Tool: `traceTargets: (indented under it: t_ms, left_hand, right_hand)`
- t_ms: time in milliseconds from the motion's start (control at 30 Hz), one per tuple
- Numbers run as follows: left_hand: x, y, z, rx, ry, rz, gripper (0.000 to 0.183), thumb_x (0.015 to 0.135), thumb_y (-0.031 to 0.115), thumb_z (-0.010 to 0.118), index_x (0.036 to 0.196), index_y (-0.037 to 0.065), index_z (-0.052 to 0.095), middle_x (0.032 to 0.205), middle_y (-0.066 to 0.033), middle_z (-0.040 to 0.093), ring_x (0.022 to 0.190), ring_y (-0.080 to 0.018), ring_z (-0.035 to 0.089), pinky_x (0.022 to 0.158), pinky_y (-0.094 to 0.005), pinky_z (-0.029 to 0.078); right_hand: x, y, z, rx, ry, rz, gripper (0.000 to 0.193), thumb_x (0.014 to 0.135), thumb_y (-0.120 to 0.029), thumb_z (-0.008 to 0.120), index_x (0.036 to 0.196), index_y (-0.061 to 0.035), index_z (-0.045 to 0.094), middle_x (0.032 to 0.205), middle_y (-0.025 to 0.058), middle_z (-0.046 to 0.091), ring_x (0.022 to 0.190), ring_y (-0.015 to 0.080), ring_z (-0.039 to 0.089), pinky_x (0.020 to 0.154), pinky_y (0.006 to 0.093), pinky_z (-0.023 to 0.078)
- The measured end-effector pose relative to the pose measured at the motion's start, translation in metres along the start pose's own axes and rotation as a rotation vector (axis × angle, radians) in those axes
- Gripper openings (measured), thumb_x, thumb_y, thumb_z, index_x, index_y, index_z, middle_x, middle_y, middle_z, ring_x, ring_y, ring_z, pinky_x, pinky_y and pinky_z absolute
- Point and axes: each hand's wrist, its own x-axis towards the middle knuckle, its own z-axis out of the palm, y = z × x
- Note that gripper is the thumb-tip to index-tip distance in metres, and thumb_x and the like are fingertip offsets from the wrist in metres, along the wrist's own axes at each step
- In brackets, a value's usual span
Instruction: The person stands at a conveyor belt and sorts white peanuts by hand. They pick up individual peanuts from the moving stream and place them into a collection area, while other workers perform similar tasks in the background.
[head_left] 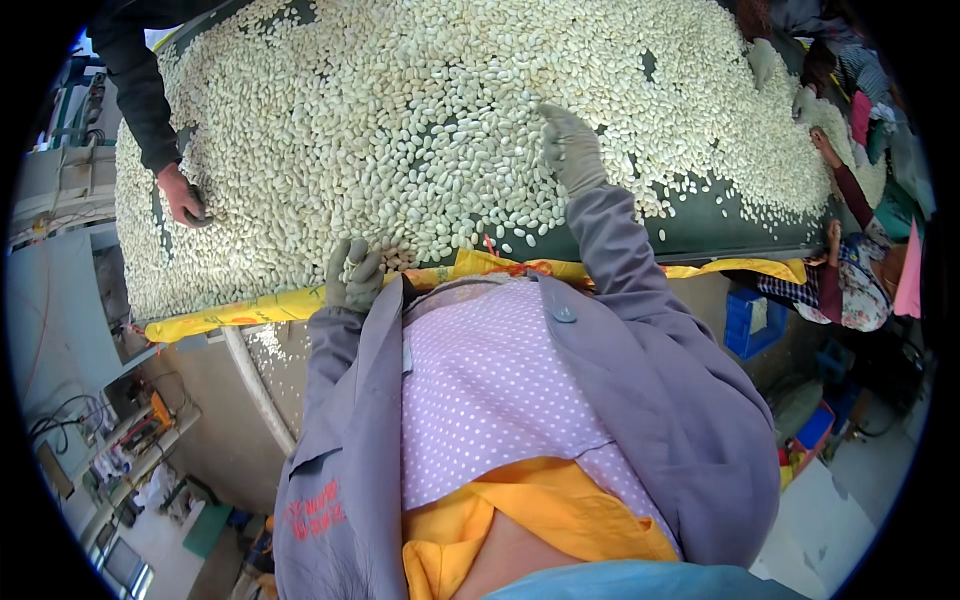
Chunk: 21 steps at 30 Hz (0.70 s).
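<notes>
A thick spread of large white beans [430, 140] covers a dark green sorting belt [715, 228]. My right hand [575, 150], in a pale grey glove, reaches out over the beans with its fingers bent down among them; whatever they hold is hidden. Close to my body, by the belt's near edge, my left hand [353, 277] wears a darker, soiled glove. Its fingers are curled up, and something pale like beans shows between them. Just right of this hand lies a small cluster of browner beans [398, 256].
Yellow sheeting [240, 314] wraps the near edge. At the far left another person's hand [182, 197] touches the beans. Several people work on the right, one with a maroon sleeve [852, 195]. Below them stands a blue crate [752, 325]. Spilled beans [268, 342] lie below the edge.
</notes>
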Motion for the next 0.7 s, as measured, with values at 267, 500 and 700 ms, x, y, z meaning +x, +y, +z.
traceTargets:
  t_ms: [267,500,700]
  left_hand:
    - [0.019,-0.016,0.004,-0.033,-0.038,-0.052,0.037,0.106,0.042,0.035,0.09,0.012,0.048,0.068,-0.0003,0.041,0.044,-0.0065,0.036,0.034,-0.0176,0.03]
    - [0.029,-0.032,0.0,-0.006,-0.04,-0.053,0.039,0.106,0.043,0.034,0.09,0.011,0.049,0.068,-0.001,0.041,0.045,-0.0056,0.036,0.035,-0.0175,0.031]
    - [0.04,-0.047,-0.002,-0.023,-0.068,-0.074,0.04,0.105,0.044,0.036,0.09,0.011,0.05,0.068,0.0,0.041,0.044,-0.0051,0.036,0.034,-0.0176,0.031]
  right_hand:
    - [0.025,0.113,0.04,-0.885,-0.204,-0.528,0.034,0.1,-0.024,0.05,0.128,-0.0076,0.061,0.081,0.0014,0.061,0.061,0.0118,0.05,0.052,0.0287,0.044]
    - [0.049,0.002,-0.003,-0.704,-0.142,-0.234,0.046,0.086,0.003,0.055,0.132,-0.0037,0.057,0.117,0.0035,0.066,0.054,0.0092,0.048,0.042,0.0215,0.043]
    - [0.136,-0.072,-0.055,-0.215,0.283,-0.209,0.025,0.098,-0.021,0.055,0.118,-0.0076,0.064,0.075,0.0039,0.059,0.05,0.0122,0.047,0.044,0.0275,0.042]
